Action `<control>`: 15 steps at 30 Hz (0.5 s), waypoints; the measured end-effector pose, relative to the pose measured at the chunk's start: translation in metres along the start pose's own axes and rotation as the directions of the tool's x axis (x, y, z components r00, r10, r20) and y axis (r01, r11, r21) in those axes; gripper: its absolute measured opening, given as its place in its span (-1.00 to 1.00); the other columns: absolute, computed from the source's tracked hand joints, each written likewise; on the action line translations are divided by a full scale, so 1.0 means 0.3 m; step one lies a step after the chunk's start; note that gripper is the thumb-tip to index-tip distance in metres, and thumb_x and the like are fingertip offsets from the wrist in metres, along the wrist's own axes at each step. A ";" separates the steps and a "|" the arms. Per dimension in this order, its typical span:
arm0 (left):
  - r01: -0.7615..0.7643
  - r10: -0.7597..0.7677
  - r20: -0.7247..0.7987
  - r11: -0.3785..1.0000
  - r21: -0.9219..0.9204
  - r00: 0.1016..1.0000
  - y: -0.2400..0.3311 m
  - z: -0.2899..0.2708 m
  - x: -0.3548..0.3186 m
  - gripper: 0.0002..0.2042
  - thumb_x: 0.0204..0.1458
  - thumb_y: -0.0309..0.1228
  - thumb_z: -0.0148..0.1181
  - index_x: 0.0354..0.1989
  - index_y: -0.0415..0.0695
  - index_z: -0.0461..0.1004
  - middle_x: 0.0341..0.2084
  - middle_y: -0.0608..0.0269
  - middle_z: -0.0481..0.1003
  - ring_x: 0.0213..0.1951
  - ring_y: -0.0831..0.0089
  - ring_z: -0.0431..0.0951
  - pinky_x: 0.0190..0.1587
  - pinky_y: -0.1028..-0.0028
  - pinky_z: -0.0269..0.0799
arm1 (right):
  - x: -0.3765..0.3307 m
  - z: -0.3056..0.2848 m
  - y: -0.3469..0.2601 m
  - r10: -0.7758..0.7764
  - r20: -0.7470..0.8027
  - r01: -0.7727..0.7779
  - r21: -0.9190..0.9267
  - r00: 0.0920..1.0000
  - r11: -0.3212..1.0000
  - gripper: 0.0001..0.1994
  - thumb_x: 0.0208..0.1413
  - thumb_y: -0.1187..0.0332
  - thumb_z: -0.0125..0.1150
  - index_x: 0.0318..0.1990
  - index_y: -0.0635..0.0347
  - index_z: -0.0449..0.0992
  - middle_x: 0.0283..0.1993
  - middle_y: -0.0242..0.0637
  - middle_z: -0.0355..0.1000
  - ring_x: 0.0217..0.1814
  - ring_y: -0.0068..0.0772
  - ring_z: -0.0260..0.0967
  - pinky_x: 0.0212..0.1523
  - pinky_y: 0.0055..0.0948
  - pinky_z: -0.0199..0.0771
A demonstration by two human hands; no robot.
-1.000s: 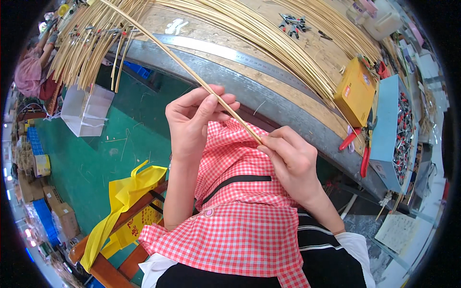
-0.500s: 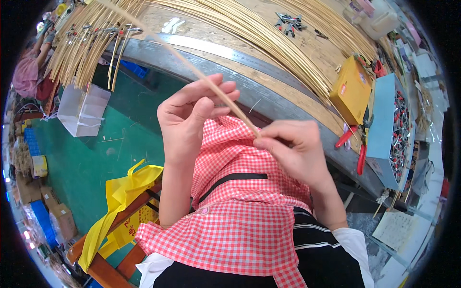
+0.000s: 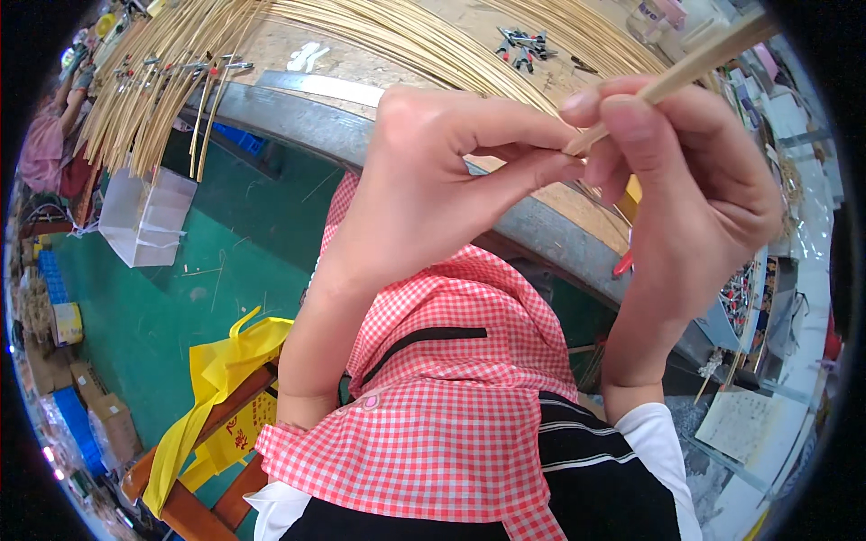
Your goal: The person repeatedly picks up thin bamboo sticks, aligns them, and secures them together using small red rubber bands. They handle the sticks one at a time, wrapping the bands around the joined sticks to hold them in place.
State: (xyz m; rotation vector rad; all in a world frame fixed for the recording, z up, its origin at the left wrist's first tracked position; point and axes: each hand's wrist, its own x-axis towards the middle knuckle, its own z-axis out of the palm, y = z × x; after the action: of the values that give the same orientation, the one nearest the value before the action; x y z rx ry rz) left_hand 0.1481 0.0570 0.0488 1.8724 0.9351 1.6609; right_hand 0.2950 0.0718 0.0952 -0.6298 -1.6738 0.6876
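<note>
Stick point(image 3: 702, 70) pinched at tip by left hand point(image 3: 433, 176) and farther along by right hand point(image 3: 699, 185), over near edge of bench point(image 3: 280, 115); best keep pinches light, stick unbent.

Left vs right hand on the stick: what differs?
The left hand pinches the stick at its end; the right hand holds it farther along. The left hand's fingers aim rightward in the picture; the right hand's aim up and left. Both are bare, holding one stick.
</note>
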 end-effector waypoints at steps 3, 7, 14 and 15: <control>0.143 -0.144 0.038 0.989 0.039 0.989 -0.063 0.015 -0.046 -0.89 -0.13 -0.65 0.28 -0.38 -0.32 0.58 -0.50 0.20 0.59 -0.40 0.52 0.60 -0.30 0.56 0.54 | -0.045 -0.019 0.071 0.120 0.076 -0.120 -0.004 0.990 0.993 -0.94 0.06 0.57 0.18 -0.33 0.39 0.55 -0.41 -0.20 0.53 -0.54 -0.67 0.36 -0.56 -0.74 0.31; 0.223 -0.220 0.080 0.975 -0.021 0.972 -0.157 0.045 -0.116 -0.85 -0.09 -0.62 0.26 -0.30 -0.29 0.58 -0.48 0.18 0.60 -0.37 0.54 0.60 -0.26 0.55 0.53 | -0.099 -0.025 0.128 0.265 0.126 -0.267 0.003 0.956 0.964 -0.94 0.05 0.58 0.20 -0.33 0.40 0.55 -0.48 -0.33 0.48 -0.52 -0.71 0.36 -0.54 -0.75 0.32; 0.240 -0.240 0.125 0.971 0.009 0.963 -0.194 0.047 -0.142 -0.84 -0.08 -0.59 0.27 -0.27 -0.27 0.58 -0.46 0.17 0.60 -0.37 0.54 0.60 -0.27 0.55 0.52 | -0.136 -0.019 0.167 0.298 0.154 -0.293 -0.056 0.942 0.955 -0.95 0.03 0.58 0.20 -0.36 0.38 0.55 -0.51 -0.34 0.49 -0.50 -0.67 0.42 -0.51 -0.70 0.39; 0.232 -0.232 0.125 0.973 0.021 0.965 -0.189 0.046 -0.141 -0.84 -0.08 -0.58 0.27 -0.28 -0.26 0.59 -0.45 0.17 0.60 -0.37 0.53 0.60 -0.28 0.56 0.51 | -0.139 -0.021 0.171 0.276 0.162 -0.268 -0.070 0.948 0.961 -0.94 0.04 0.57 0.21 -0.34 0.39 0.55 -0.49 -0.34 0.49 -0.50 -0.68 0.41 -0.52 -0.72 0.37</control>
State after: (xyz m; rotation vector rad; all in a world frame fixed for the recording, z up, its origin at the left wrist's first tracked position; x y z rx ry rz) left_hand 0.1498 0.0643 -0.0229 1.7722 1.0621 1.3868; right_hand 0.3118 0.0774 0.0311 -0.8670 -1.7822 0.9227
